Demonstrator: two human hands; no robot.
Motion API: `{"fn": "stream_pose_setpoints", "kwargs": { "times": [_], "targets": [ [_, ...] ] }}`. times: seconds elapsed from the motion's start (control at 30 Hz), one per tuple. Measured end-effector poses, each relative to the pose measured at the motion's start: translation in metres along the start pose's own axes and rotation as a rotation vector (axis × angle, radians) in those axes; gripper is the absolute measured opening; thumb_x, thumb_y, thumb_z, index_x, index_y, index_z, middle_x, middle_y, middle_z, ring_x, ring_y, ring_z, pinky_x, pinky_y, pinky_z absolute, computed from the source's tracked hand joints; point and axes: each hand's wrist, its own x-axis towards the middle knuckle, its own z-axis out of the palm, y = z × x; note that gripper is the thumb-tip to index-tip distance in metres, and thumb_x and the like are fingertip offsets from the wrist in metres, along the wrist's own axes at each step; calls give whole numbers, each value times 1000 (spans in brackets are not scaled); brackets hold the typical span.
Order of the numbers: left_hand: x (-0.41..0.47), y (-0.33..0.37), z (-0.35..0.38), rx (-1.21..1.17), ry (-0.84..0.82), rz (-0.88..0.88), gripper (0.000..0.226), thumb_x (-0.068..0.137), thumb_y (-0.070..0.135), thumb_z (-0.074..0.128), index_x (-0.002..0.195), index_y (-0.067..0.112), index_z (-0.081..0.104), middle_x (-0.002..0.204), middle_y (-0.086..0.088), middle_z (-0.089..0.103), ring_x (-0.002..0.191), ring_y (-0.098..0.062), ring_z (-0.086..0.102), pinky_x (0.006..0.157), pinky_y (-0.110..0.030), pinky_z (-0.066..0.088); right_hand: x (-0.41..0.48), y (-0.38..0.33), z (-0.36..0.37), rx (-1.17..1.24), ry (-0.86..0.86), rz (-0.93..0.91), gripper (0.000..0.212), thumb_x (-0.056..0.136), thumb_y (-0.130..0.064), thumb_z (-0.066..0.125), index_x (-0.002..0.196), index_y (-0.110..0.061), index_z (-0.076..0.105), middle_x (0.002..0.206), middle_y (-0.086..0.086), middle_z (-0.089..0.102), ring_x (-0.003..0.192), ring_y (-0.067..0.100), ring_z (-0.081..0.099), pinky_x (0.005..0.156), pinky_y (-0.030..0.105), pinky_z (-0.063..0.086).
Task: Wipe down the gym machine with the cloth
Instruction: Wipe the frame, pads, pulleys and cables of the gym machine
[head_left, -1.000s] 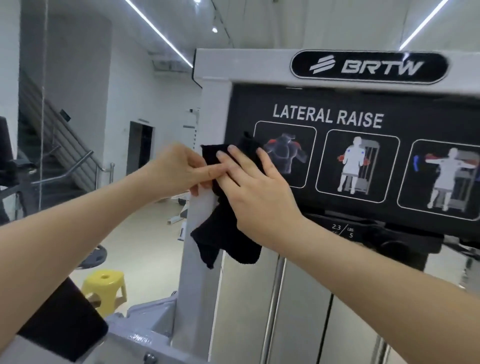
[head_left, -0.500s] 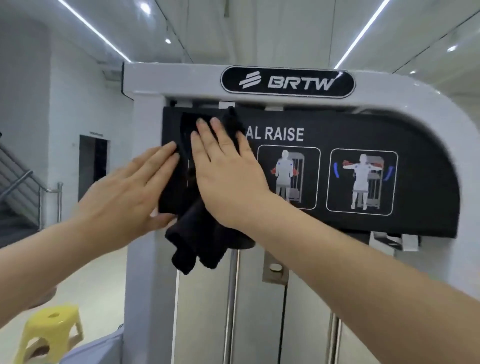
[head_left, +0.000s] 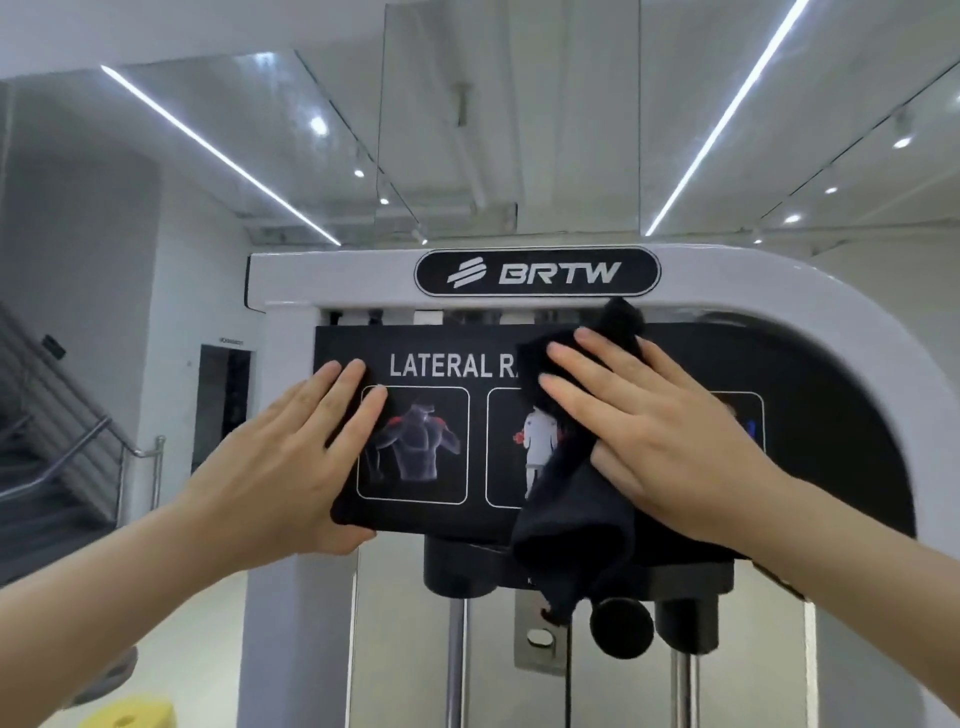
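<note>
1. Two hands are raised to the machine, both flat against its black panel (head_left: 810, 395).
2. Left hand (head_left: 291, 467): palm on the panel's left end, fingers (head_left: 358, 405) spread and straight, holding nothing. It seems to brace the panel, with the thumb near the lower edge.
3. Right hand (head_left: 660, 441): fingers straight and open, pressing the cloth (head_left: 571, 525) against the panel instead of clasping it.
4. Cloth: black, bunched, pinned under the right palm over the middle picture and the end of the "LATERAL RAISE" heading. Its loose tail hangs below the panel's lower edge, in front of the dark knobs (head_left: 621, 629) there.
5. Step in hand, as I judge it: wiping the panel face, mid-pass, with the cloth about halfway along.
6. Next move calls for steady flat pressure and a slide toward the right end of the panel, which looks not yet reached. The hanging tail could catch on the knobs or the rods (head_left: 456, 665) below, so gathering it under the palm would help.
7. Farther off: the white frame (head_left: 332, 275) and its BRTW badge (head_left: 537, 271) above the panel probably want wiping too.
8. Beyond: ceiling lights, stairs at left.
</note>
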Motion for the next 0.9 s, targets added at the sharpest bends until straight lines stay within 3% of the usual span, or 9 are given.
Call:
{"fn": "stream_pose_setpoints", "kwargs": {
  "times": [0.13, 0.27, 0.37, 0.43, 0.53, 0.6, 0.67, 0.73, 0.9],
  "targets": [
    [-1, 9, -11, 10, -44, -36, 116, 57, 70, 75, 138, -7, 44, 144, -32, 38, 132, -46, 42, 102, -55, 41, 52, -31, 12, -35, 61, -8, 56, 93, -30, 35, 148, -18, 39, 157, 5, 29, 148, 24, 18, 120, 47, 14],
    [6, 16, -29, -27, 1, -8, 108, 60, 70, 69, 139, 0, 47, 148, -19, 41, 131, -37, 46, 95, -46, 44, 34, -51, 29, -118, -3, -144, 56, 99, -41, 34, 148, -16, 37, 158, 6, 27, 148, 24, 18, 119, 49, 14],
    [15, 24, -38, 5, 3, 52, 106, 63, 73, 65, 144, 9, 42, 150, -13, 40, 128, -39, 49, 78, -43, 57, -5, -17, 27, -150, 105, 87, 55, 93, -32, 39, 144, -13, 43, 155, 9, 35, 145, 30, 27, 117, 53, 18],
    [18, 30, -37, 43, -13, 71, 104, 64, 70, 67, 144, 9, 44, 148, -19, 41, 123, -47, 49, 82, -50, 56, -13, 2, 21, -156, 162, 281, 57, 89, -30, 41, 142, -10, 46, 152, 15, 38, 142, 35, 31, 116, 56, 20],
    [20, 29, -29, -37, 18, 53, 87, 72, 50, 73, 143, 9, 44, 148, -21, 38, 128, -48, 40, 91, -57, 51, 22, -19, 17, -138, 148, 210, 60, 91, -35, 39, 145, -10, 42, 153, 18, 33, 144, 36, 27, 119, 52, 14],
    [25, 31, -30, -170, 80, -10, 59, 73, 28, 65, 128, 10, 52, 141, -17, 43, 126, -41, 42, 88, -58, 52, 50, -51, 23, -111, 100, 35, 63, 93, -40, 34, 150, -12, 32, 158, 17, 22, 146, 32, 20, 120, 49, 5],
    [33, 38, -36, -305, 96, -67, 33, 69, 26, 49, 99, 14, 56, 129, -10, 45, 114, -34, 44, 77, -56, 54, 55, -66, 31, -109, 50, -52, 62, 96, -37, 29, 152, -10, 26, 160, 16, 16, 146, 31, 19, 119, 48, 2],
    [38, 45, -37, -312, 104, 14, 31, 67, 29, 37, 88, 18, 56, 121, -8, 47, 105, -32, 46, 69, -54, 55, 33, -56, 33, -128, 49, -58, 60, 96, -31, 31, 151, -10, 29, 160, 14, 18, 146, 31, 21, 119, 48, 6],
    [27, 65, -50, -166, 79, 210, 57, 76, 37, 37, 130, 25, 53, 134, -7, 51, 110, -25, 54, 59, -35, 58, -52, -2, 22, -78, 138, 131, 62, 83, -20, 44, 144, -11, 45, 155, 11, 33, 145, 30, 25, 117, 49, 21]
  ]
}}
